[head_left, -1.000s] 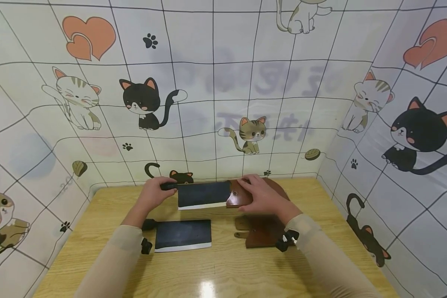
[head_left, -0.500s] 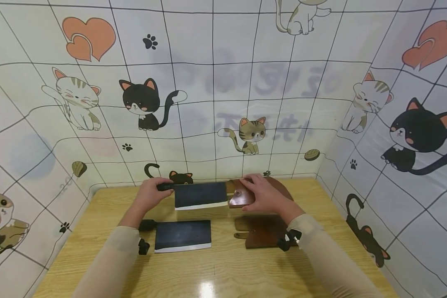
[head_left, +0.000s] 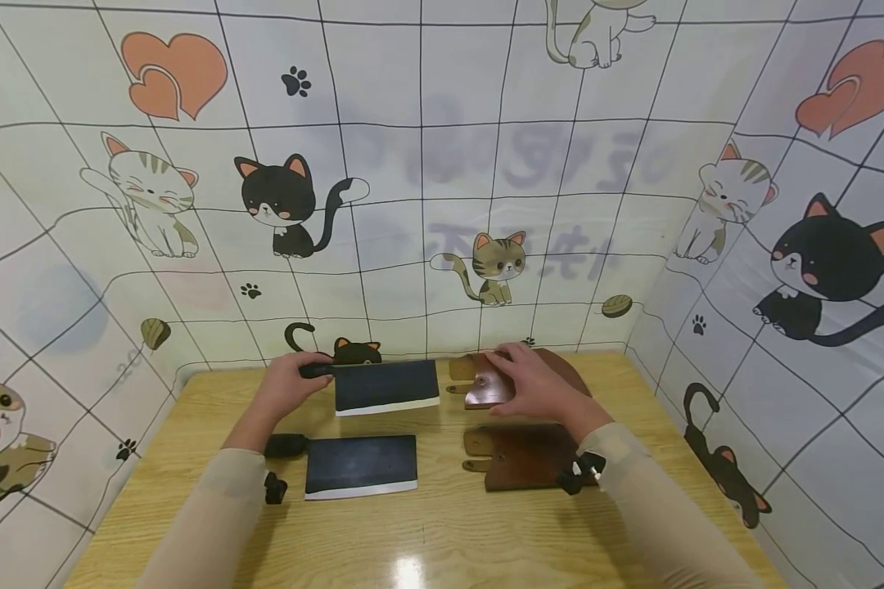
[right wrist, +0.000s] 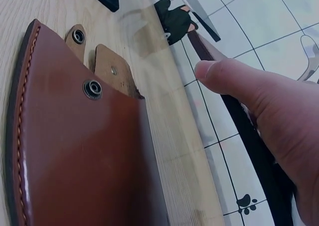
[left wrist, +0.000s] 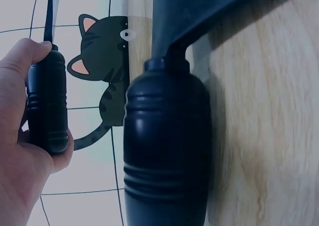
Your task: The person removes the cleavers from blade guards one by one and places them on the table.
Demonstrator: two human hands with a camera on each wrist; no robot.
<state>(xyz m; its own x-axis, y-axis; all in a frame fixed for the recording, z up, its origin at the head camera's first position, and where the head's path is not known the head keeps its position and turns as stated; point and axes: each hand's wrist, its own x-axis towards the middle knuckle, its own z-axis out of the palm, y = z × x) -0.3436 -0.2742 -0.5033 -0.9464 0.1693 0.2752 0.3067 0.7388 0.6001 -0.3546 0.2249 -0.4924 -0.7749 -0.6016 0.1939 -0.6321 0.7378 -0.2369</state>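
In the head view my left hand (head_left: pixel 283 386) grips the black handle of a cleaver (head_left: pixel 386 386), its dark blade pointing right with the pale edge downward. To the right, my right hand (head_left: pixel 536 384) holds a brown leather knife sheath (head_left: pixel 489 383), thumb and fingers on either side of it. A small gap parts the blade from the sheath's mouth, where two straps stick out. Nearer to me, a second cleaver (head_left: pixel 361 465) lies on the table. A second leather sheath (head_left: pixel 519 458) rests to its right, its strap studs showing close up in the right wrist view.
The wooden table (head_left: pixel 427 540) meets a white cloth wall (head_left: pixel 412 164) printed with cats and grid lines right behind the held cleaver. More such cloth (head_left: pixel 803 393) encloses the sides. The lying cleaver's black handle (left wrist: pixel 167 131) is close to my left wrist.
The held cleaver has moved left in my left hand and come out of the sheath's mouth. My right hand and its sheath have shifted slightly right. The lying cleaver and sheath stay put.
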